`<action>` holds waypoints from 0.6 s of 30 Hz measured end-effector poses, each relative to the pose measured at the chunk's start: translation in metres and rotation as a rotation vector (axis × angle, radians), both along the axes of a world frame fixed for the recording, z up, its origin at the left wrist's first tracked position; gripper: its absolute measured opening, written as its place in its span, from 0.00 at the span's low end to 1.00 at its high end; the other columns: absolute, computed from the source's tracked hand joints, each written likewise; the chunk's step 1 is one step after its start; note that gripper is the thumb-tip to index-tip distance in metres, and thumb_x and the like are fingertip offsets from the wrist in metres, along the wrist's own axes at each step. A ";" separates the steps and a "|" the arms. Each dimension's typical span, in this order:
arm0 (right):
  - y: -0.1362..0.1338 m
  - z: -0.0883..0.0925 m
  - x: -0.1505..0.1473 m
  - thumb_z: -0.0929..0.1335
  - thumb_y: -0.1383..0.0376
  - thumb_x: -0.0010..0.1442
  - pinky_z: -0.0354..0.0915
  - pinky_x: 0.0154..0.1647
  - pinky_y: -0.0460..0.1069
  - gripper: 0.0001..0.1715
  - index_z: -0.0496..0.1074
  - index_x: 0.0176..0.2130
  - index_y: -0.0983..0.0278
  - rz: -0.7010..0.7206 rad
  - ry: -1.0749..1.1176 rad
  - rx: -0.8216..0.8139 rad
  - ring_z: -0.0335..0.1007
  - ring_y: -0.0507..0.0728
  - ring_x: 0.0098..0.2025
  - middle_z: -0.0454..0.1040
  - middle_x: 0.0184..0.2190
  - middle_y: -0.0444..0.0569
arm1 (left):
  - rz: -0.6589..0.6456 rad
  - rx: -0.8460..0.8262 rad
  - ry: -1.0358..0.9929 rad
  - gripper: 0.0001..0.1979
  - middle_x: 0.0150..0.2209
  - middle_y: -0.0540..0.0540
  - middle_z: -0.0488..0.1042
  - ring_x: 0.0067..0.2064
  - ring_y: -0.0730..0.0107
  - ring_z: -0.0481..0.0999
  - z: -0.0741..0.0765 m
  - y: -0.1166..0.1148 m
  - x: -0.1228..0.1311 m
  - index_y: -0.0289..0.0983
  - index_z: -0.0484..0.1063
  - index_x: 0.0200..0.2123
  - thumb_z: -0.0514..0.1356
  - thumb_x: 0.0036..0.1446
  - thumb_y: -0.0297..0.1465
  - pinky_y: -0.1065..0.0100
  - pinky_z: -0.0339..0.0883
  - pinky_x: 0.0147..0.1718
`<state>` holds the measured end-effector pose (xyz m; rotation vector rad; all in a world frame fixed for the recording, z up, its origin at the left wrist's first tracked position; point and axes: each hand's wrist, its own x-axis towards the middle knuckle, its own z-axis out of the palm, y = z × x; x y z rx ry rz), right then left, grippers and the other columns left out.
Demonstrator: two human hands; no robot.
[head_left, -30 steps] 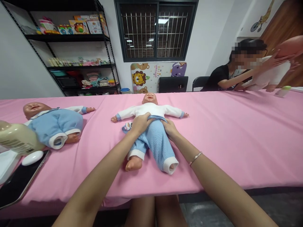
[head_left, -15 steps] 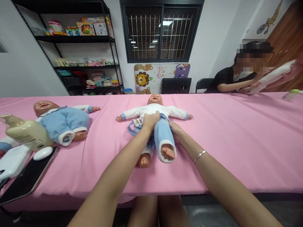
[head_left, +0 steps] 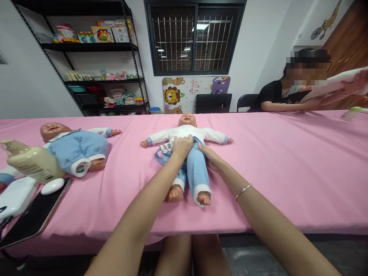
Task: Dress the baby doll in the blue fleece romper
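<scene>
Doll (head_left: 188, 147) supine, feet toward wearer

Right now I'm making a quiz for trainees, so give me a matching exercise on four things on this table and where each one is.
Things:
1. doll in blue trousers
2. second doll
3. cream pump bottle
4. dark tablet

Places:
A. near left table edge
B. lying on its side, left
C. middle, under both hands
D. lying between second doll and tablet

Pairs: 1-C, 2-B, 3-D, 4-A
</scene>
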<state>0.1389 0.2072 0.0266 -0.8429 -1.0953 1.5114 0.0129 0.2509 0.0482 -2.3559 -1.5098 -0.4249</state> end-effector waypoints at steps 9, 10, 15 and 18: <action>0.000 -0.004 0.006 0.71 0.57 0.51 0.66 0.52 0.56 0.25 0.68 0.48 0.61 0.099 0.047 -0.033 0.72 0.59 0.45 0.75 0.44 0.50 | -0.060 0.146 -0.077 0.19 0.43 0.37 0.72 0.46 0.55 0.69 0.010 -0.014 -0.013 0.34 0.65 0.46 0.43 0.64 0.39 0.59 0.57 0.42; 0.002 -0.005 0.007 0.70 0.55 0.52 0.67 0.50 0.56 0.24 0.69 0.46 0.63 0.084 0.031 -0.042 0.72 0.59 0.44 0.76 0.42 0.51 | -0.086 0.167 -0.109 0.19 0.44 0.37 0.71 0.47 0.55 0.68 0.012 -0.020 -0.015 0.34 0.66 0.46 0.43 0.64 0.39 0.59 0.57 0.43; 0.010 -0.010 0.012 0.64 0.46 0.57 0.69 0.42 0.55 0.28 0.73 0.41 0.67 0.001 -0.163 -0.001 0.72 0.60 0.39 0.76 0.34 0.53 | -0.200 -0.177 -0.313 0.20 0.34 0.46 0.75 0.35 0.65 0.72 0.030 -0.067 -0.024 0.37 0.69 0.38 0.45 0.63 0.44 0.66 0.60 0.34; 0.012 -0.010 0.014 0.63 0.48 0.60 0.69 0.42 0.54 0.26 0.72 0.43 0.67 -0.045 -0.196 0.038 0.71 0.58 0.40 0.75 0.37 0.52 | -0.233 -0.571 -0.209 0.22 0.25 0.50 0.74 0.26 0.68 0.70 0.038 -0.090 -0.029 0.39 0.70 0.27 0.52 0.55 0.51 0.68 0.53 0.23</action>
